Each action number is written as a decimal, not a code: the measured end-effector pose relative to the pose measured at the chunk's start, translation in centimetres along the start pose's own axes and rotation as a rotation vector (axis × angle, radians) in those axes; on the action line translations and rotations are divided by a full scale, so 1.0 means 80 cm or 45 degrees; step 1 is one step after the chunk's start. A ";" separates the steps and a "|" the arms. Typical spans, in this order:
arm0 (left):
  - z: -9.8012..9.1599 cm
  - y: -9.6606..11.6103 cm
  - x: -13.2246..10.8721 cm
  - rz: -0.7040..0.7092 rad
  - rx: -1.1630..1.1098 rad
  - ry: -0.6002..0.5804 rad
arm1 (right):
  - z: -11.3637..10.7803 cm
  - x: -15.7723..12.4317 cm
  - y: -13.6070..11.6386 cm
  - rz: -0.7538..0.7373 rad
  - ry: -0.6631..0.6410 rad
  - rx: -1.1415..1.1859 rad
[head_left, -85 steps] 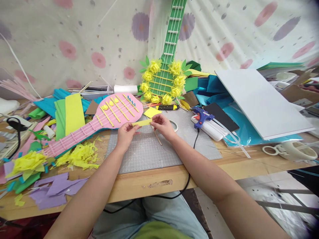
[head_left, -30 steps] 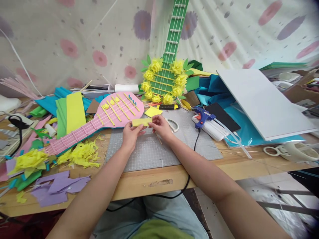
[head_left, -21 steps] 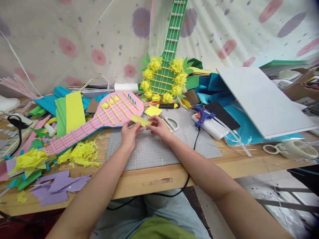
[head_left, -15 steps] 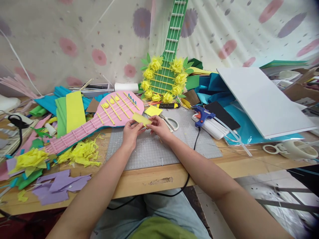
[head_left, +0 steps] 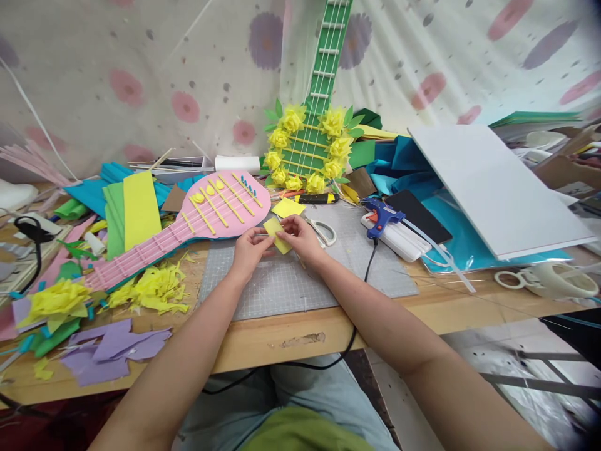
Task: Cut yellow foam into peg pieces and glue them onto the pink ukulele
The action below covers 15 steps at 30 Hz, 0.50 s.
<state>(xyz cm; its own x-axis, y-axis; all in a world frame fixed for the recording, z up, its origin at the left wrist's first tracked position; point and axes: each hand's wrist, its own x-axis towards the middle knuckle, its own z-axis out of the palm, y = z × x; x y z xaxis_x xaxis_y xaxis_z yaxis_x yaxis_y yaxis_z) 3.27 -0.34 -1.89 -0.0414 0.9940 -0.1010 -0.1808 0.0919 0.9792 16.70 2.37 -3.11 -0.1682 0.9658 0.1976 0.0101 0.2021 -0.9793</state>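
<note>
Between my two hands, over the grey cutting mat (head_left: 282, 291), is a small piece of yellow paper (head_left: 277, 235). My left hand (head_left: 251, 249) pinches its left side, and my right hand (head_left: 300, 238) has thumb and fingers closed on its right side. Just beyond my hands lies another yellow paper square (head_left: 288, 207). White-handled scissors (head_left: 323, 232) rest right of my right hand, their blades partly hidden behind it. A pink paper guitar (head_left: 225, 210) with yellow strips lies to the left of my hands.
A green paper guitar with yellow flowers (head_left: 305, 153) stands at the back. The blue glue gun (head_left: 382, 216) sits on a white block to the right, its cord crossing the mat. Yellow scraps (head_left: 153, 289) and purple scraps (head_left: 113, 351) lie left. A white board (head_left: 498, 194) leans at right.
The yellow paper has turned in my fingers, from lying nearly sideways to standing more upright. My hands stay in almost the same place.
</note>
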 end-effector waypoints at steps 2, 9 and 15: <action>-0.001 -0.001 0.001 0.010 -0.033 0.032 | 0.001 -0.001 0.000 0.001 -0.018 0.009; -0.002 -0.002 0.003 0.025 -0.047 0.113 | 0.002 -0.002 -0.002 0.032 -0.028 0.036; -0.003 -0.001 0.004 0.072 -0.024 0.174 | 0.001 -0.003 -0.001 0.089 -0.102 0.079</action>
<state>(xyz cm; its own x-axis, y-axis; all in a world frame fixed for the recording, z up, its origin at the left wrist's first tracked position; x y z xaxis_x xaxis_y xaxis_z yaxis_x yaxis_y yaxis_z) 3.02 -0.02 -2.01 -0.1854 0.9802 -0.0698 -0.1930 0.0333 0.9806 16.64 2.11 -3.10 -0.2474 0.9606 0.1269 -0.0364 0.1217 -0.9919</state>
